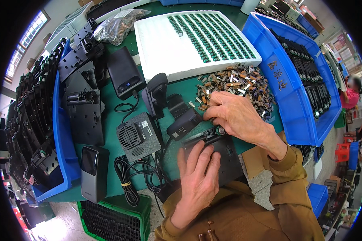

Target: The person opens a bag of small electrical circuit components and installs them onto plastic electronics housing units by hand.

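Note:
A flat black plastic panel point(228, 157) with a raised tubular part lies at the table's front edge. My left hand point(198, 176) rests on it, fingers stretched out and pressing against the raised part. At the tube's right end sits a round piece with green in it point(220, 130). Just above that end, my right hand point(241, 119) is closed in a pinch, and whatever its fingertips hold is hidden. Beside the right fingers spreads a heap of small brown, white and dark components with metal pins point(245, 86).
Behind stands a white foam tray point(161, 48) with rows of small green parts. Blue bins point(287, 80) of black parts flank the table. To the left are a black power bank point(124, 72), a grey speaker-like box point(138, 136), coiled cable point(128, 180) and a grey power bank point(94, 172).

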A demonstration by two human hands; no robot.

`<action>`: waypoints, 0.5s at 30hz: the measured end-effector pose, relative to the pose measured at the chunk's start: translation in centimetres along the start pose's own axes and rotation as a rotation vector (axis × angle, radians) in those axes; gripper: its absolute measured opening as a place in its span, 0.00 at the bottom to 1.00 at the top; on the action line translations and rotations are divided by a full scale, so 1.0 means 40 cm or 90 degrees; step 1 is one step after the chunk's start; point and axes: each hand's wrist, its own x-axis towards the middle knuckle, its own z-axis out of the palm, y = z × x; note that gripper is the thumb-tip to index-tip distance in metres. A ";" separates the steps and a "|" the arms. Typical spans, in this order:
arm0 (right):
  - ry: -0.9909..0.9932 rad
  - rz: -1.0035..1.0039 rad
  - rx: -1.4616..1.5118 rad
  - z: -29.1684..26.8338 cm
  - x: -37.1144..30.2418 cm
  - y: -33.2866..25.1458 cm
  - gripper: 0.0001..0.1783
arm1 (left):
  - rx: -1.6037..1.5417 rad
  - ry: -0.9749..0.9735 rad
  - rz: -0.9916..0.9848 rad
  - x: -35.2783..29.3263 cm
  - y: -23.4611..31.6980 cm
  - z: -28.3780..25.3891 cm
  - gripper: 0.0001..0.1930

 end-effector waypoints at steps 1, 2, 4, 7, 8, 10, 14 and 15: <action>-0.016 -0.003 -0.004 -0.004 0.001 0.003 0.10 | 0.001 -0.001 0.000 0.001 0.001 0.000 0.16; -0.031 -0.005 -0.008 -0.006 0.001 0.005 0.09 | 0.001 -0.002 0.000 0.001 0.001 0.000 0.16; -0.030 -0.005 -0.004 -0.005 0.002 0.006 0.09 | 0.000 0.002 0.000 0.000 0.000 0.001 0.16; -0.008 0.000 0.026 -0.003 -0.004 0.013 0.08 | 0.007 -0.003 -0.006 0.001 0.003 0.000 0.16; 0.013 0.006 0.051 -0.003 -0.007 0.015 0.08 | 0.007 -0.004 -0.006 0.001 0.003 0.001 0.16; 0.049 0.003 0.077 -0.008 -0.009 0.012 0.07 | 0.003 0.001 -0.001 0.001 0.002 0.003 0.16; 0.141 0.073 0.184 -0.026 -0.024 -0.010 0.07 | 0.005 -0.007 -0.003 0.001 0.001 -0.001 0.16; 0.142 0.074 0.184 -0.030 -0.034 -0.020 0.07 | 0.002 -0.008 -0.004 0.000 0.001 -0.001 0.16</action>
